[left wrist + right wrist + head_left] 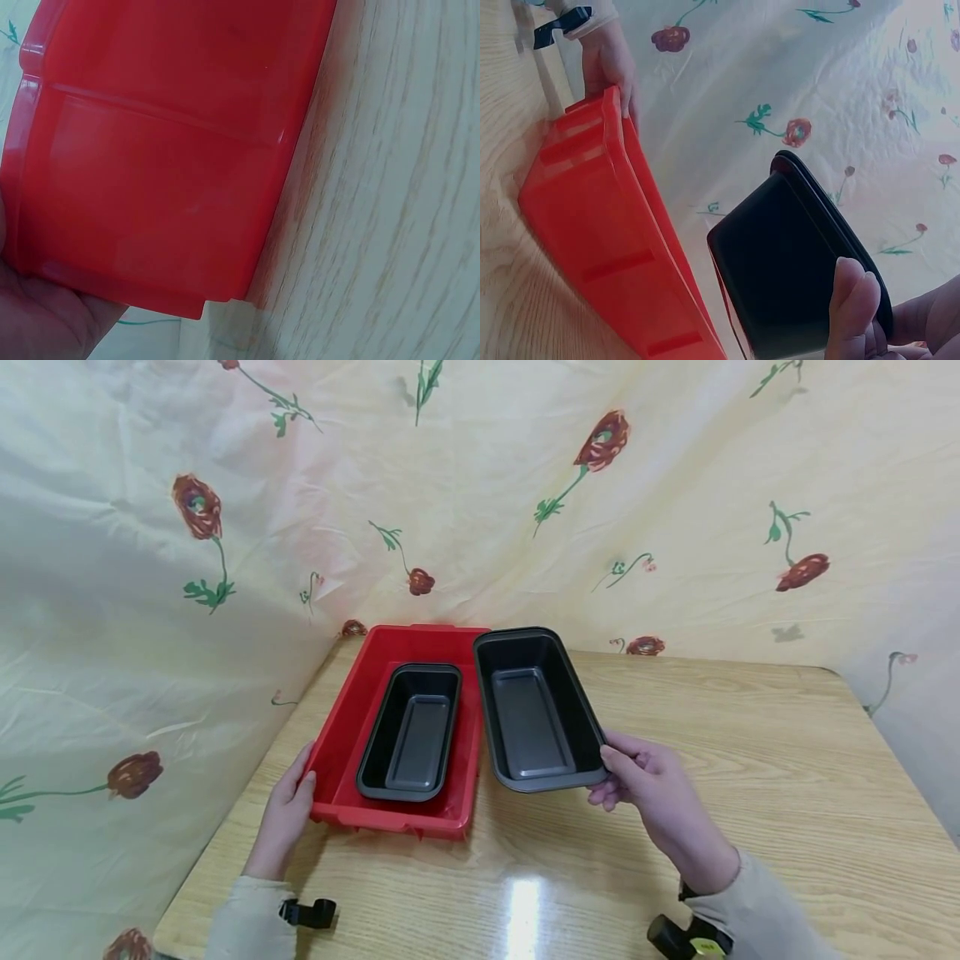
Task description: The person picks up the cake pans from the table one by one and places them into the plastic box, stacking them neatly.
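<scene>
My right hand (645,781) pinches the near right corner of a dark loaf pan (528,718), thumb on the rim and fingers underneath. The pan is held up beside the red tray (345,777), its left edge overlapping the tray's right wall in the head view. A second, smaller-looking dark loaf pan (420,735) lies inside the tray. My left hand (288,806) grips the tray's near left corner, its thumb over the rim. In the right wrist view the held pan's underside (780,262) shows, with fingertips (847,281) against it.
The tray stands at the left of a light wooden table (750,760). Behind and to the left hangs a pale cloth (465,485) with red flowers, close to the table's edges. Both wrists wear black straps with small devices.
</scene>
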Available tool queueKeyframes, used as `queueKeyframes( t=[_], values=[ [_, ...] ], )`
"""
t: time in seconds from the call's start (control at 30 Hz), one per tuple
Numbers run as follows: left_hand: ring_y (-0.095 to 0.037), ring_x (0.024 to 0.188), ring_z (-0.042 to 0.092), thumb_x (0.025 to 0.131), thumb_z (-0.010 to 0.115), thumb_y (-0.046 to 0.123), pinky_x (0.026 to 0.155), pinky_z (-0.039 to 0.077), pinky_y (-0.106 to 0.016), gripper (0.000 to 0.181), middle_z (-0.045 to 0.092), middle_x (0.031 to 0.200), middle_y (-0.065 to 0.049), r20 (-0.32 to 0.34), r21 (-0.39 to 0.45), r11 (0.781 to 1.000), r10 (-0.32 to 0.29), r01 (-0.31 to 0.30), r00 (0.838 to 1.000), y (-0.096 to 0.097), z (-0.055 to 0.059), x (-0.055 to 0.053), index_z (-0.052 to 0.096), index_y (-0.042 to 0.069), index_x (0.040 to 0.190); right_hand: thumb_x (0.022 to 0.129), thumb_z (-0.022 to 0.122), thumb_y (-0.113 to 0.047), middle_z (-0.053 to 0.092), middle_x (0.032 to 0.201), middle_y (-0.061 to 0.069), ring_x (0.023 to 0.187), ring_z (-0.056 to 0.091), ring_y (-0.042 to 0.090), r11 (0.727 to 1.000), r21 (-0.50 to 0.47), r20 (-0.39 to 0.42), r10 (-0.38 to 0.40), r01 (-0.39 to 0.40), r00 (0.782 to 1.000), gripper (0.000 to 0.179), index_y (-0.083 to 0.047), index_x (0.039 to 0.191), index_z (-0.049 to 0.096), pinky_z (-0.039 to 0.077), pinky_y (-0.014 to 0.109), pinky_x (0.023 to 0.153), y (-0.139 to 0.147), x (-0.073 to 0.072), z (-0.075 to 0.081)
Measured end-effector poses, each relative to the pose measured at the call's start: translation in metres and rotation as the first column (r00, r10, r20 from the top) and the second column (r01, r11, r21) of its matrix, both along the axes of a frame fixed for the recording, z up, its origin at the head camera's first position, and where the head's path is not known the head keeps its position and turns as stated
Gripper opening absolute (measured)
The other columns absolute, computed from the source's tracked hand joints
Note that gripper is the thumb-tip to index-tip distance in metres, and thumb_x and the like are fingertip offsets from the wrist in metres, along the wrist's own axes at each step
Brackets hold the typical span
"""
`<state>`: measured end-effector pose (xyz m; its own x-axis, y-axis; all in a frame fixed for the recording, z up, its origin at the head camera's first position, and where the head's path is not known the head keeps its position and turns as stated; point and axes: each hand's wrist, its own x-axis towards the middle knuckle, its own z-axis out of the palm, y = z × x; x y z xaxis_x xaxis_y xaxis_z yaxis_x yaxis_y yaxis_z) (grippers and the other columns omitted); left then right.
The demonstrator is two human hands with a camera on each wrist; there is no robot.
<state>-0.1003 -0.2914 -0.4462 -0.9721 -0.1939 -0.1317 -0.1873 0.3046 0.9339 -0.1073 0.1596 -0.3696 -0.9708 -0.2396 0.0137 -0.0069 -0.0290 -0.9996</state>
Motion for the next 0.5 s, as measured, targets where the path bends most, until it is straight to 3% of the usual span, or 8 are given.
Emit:
queueKeyframes(
  t=[0.5],
  values=[
    [-0.037, 0.137, 0.03, 0.106, 0.033, 0.012, 0.106, 0.036, -0.05, 0.055, 0.022, 0.158, -0.016, -0.014, -0.018, 1.0, -0.011, 0.01, 1.0, 0.002, 0.003, 0.002, 0.017, 0.022, 0.158, 0.102, 0.046, -0.009, 0.07, 0.077, 0.007, 0.06, 0.067, 0.014, 1.0, 0.009, 0.056, 0.02, -0.021, 0.998, 0.042, 0.013, 0.138, 0.045, 0.056, 0.026, 0.056, -0.025, -0.006, -0.001]
  ],
)
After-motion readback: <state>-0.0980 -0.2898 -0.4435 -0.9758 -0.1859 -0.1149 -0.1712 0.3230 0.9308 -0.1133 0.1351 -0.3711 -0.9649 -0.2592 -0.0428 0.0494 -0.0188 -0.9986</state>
